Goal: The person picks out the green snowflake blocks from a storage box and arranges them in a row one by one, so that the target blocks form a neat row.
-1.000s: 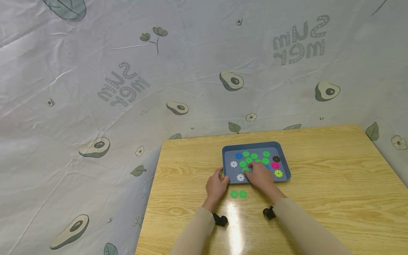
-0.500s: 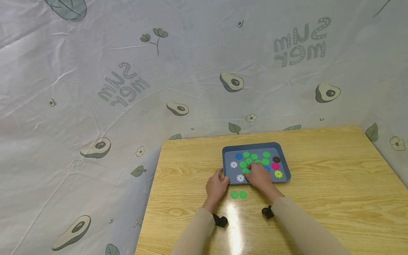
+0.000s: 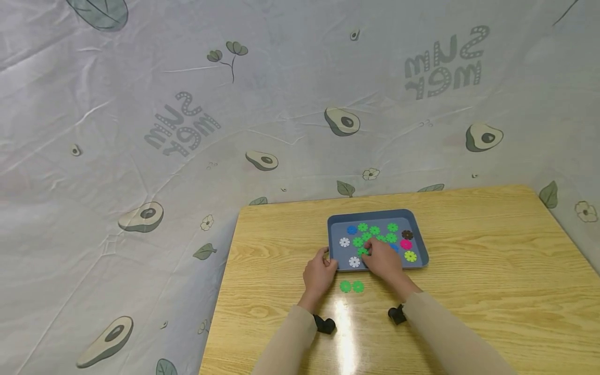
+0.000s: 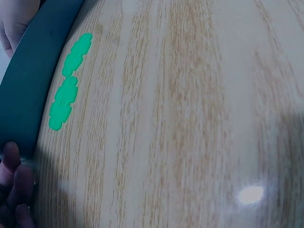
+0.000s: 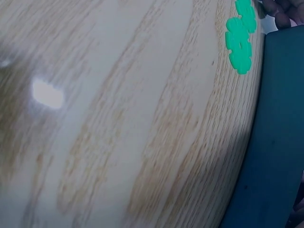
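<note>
A shallow blue-grey tray (image 3: 342, 263) lies on the wooden table and holds several flat notched plastic discs. My left hand (image 3: 320, 273) grips its front left corner, thumb at the front rim and fingers along the left side. Inside the tray, my right hand (image 3: 385, 260) has its thumb and forefinger curled at the edge of a green notched disc (image 3: 362, 251); the palm hides whatever lies beneath. Two green discs (image 3: 351, 287) lie side by side on the table before the tray. The left wrist view shows these green discs (image 4: 64, 102) beside the tray wall (image 4: 28, 80).
Among the tray's other discs are a white disc (image 3: 354, 262), a blue disc (image 3: 352, 229), a brown disc (image 3: 407, 235), a pink disc (image 3: 405, 244) and a yellow disc (image 3: 410, 256). A patterned cloth (image 3: 300, 94) hangs behind the table (image 3: 492, 250).
My right thumb and forefinger have shifted slightly at the green disc. My left hand stays at the tray corner, and the two green discs on the table have not moved.
</note>
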Motion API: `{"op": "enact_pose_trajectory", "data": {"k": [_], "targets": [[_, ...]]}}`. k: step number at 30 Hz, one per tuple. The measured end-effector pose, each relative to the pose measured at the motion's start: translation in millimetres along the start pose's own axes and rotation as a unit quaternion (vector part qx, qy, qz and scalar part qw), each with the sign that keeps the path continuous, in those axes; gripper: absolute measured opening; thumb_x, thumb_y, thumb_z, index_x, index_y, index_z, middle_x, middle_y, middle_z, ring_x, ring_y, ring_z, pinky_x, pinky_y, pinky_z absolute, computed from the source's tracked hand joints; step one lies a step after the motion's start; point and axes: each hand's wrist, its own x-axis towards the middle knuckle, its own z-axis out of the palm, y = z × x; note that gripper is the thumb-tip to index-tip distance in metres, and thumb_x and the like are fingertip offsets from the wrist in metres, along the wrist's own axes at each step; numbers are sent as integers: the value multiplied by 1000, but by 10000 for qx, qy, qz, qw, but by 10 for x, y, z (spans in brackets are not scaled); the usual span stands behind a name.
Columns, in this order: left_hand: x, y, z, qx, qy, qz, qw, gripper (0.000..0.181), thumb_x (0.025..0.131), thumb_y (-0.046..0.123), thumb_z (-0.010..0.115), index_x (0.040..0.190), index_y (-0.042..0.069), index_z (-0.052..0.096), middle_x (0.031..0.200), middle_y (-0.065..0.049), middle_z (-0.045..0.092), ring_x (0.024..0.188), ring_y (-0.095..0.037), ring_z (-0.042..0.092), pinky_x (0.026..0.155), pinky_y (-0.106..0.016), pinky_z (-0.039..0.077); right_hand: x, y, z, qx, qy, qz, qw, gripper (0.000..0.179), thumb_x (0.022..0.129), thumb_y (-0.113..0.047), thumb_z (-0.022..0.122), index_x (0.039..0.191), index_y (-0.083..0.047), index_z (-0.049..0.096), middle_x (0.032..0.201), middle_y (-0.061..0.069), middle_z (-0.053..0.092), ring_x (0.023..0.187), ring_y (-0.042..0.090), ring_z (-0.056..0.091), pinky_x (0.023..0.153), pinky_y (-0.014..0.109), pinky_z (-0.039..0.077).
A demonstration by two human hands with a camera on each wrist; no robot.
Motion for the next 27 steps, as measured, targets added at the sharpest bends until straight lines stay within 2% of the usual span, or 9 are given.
{"op": "enact_pose_trajectory", "data": {"k": [9, 17, 27], "targets": [[18, -3, 5, -62, 72, 56, 9999, 48, 88, 25, 62, 135, 16, 68, 62, 14, 56, 51, -7, 48, 54, -31, 37, -23, 16, -7, 176, 324, -266, 9990, 20, 94, -16, 66, 112, -6, 67, 85, 0, 62, 65, 19, 53, 58, 36, 42], [18, -10, -5, -90, 83, 51, 9999, 48, 89, 26, 62, 135, 17, 68, 62, 14, 55, 51, -7, 47, 55, -31, 37, -114, -23, -11, 311, 617, -440, 9966, 20, 95, -17, 67, 112, -7, 68, 88, 0, 64, 64, 18, 54, 57, 35, 43], [0, -38, 16, -113, 89, 67, 9999, 48, 89, 28, 62, 135, 17, 69, 62, 15, 55, 51, -6, 47, 55, -31, 37, -340, -76, -6, 393, 822, -620, 9939, 20, 93, -18, 69, 111, -8, 70, 87, -1, 66, 60, 15, 52, 54, 35, 42]]}}
